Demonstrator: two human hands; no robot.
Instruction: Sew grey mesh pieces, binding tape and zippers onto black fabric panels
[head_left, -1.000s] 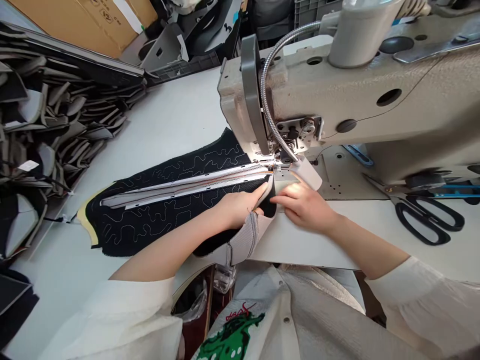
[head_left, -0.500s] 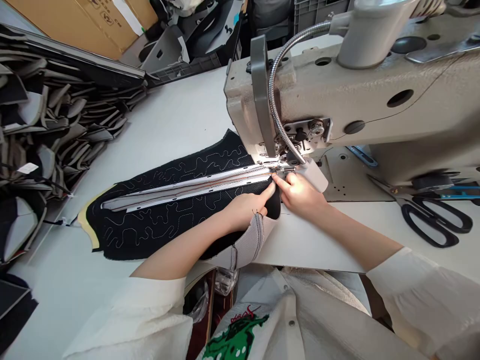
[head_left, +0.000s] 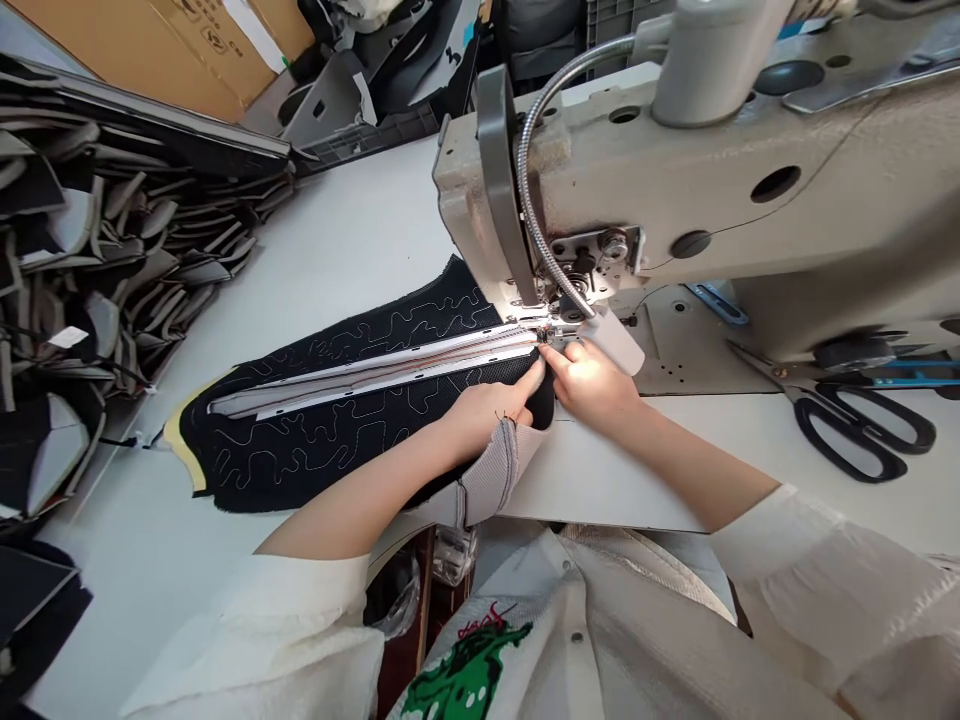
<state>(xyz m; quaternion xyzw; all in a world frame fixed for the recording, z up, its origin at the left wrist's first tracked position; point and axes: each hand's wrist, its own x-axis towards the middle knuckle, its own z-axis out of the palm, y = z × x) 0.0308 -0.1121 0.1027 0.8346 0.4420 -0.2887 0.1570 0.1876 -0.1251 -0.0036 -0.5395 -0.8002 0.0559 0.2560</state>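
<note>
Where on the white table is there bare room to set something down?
Beyond the black fabric, between the stacked pieces and sewing machine, the white table is bare; a smaller patch separates right forearm and scissors. It is crowded beside the machine, where left hand and right hand lie close.

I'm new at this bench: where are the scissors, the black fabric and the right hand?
Scissors [head_left: 808, 395], head view: base of handles.
Black fabric [head_left: 349, 432], head view: stitched face.
Right hand [head_left: 600, 385], head view: back of hand.

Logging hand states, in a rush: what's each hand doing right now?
Left hand: partly curled, index extended on the black fabric; grip cannot be told.
Right hand: index extended near the left's, at that fabric; grip cannot be told.
</note>
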